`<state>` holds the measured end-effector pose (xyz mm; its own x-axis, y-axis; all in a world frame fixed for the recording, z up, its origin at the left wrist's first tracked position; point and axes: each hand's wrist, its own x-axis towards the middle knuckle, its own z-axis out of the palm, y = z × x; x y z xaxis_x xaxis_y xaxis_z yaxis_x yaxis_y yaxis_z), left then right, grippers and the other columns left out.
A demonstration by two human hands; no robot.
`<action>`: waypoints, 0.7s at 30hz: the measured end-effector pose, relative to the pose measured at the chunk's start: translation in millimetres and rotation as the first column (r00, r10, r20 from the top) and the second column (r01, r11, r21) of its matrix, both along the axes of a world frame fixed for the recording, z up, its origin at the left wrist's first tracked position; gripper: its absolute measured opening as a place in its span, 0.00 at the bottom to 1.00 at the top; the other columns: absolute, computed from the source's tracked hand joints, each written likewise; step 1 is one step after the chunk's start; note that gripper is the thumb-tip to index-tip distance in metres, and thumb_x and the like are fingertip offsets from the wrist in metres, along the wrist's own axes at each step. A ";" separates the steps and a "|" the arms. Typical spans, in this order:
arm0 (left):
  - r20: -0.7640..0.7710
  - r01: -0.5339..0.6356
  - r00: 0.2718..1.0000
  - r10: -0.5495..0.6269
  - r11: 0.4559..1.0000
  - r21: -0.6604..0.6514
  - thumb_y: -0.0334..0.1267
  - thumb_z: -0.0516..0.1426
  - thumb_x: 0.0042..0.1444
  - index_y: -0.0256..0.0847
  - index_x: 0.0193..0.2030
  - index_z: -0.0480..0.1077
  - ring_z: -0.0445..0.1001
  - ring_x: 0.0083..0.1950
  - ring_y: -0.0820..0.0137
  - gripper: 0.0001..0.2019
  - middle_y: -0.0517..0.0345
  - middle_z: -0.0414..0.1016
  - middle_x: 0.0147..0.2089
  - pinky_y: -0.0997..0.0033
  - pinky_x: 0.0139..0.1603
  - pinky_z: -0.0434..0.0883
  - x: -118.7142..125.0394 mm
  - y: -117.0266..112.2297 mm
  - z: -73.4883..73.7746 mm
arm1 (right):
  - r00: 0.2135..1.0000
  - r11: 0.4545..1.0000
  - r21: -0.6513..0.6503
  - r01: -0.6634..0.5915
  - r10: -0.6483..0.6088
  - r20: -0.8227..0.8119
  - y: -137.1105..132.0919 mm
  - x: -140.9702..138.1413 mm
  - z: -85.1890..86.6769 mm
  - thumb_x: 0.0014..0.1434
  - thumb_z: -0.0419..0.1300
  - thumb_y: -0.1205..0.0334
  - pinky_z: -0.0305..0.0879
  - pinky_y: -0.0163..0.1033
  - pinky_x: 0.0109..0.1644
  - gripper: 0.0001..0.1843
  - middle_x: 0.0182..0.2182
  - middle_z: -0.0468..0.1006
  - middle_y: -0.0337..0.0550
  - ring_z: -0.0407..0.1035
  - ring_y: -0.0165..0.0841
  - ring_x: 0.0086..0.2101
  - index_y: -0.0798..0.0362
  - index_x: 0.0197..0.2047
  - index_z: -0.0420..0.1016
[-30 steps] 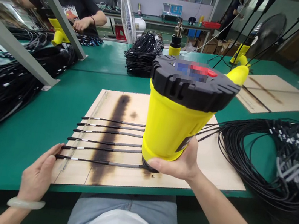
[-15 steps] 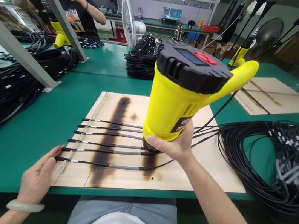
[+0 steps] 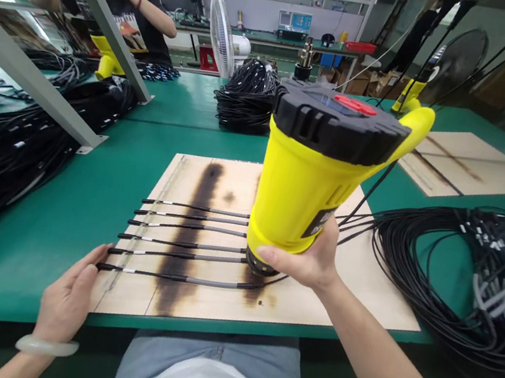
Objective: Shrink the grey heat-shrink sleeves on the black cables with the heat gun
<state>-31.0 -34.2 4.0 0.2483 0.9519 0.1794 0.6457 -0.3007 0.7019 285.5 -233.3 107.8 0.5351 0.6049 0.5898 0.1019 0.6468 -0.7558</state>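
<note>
The right hand (image 3: pixel 303 259) is clamping a glossy yellow plastic cylindrical housing with a black ribbed cap (image 3: pixel 303 191), holding it tilted over a scorched plywood board (image 3: pixel 295 306). The open left hand (image 3: pixel 67 297) is resting just beside thin black cables (image 3: pixel 170 276) fanned across the board

Right hand (image 3: pixel 303 259) grips yellow tool (image 3: pixel 303 191), likely heat unit, above black cable ends (image 3: pixel 175 244) on scorched board (image 3: pixel 290 308); left hand (image 3: pixel 68 293) open at board edge.

One yellow handheld tool (image 3: pixel 296 203), black cap (image 3: pixel 340 129) uppermost, is held off the vertical, its base directly over six black cables (image 3: pixel 176 242). The cables lie side by side, roughly parallel, across a scorched wooden board (image 3: pixel 239 177).
</note>
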 end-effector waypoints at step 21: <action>-0.065 0.060 0.996 -0.057 0.997 0.038 0.54 0.44 0.57 0.36 0.57 0.67 0.66 0.60 0.58 0.30 0.48 0.71 0.56 0.57 0.64 0.59 -2.5 1.6 -0.7 | 0.998 0.992 -0.113 0.047 -0.051 -0.024 -18.5 -13.2 -3.6 0.33 0.73 0.60 0.77 0.47 0.35 0.39 0.38 0.75 0.44 0.74 0.41 0.34 0.46 0.47 0.57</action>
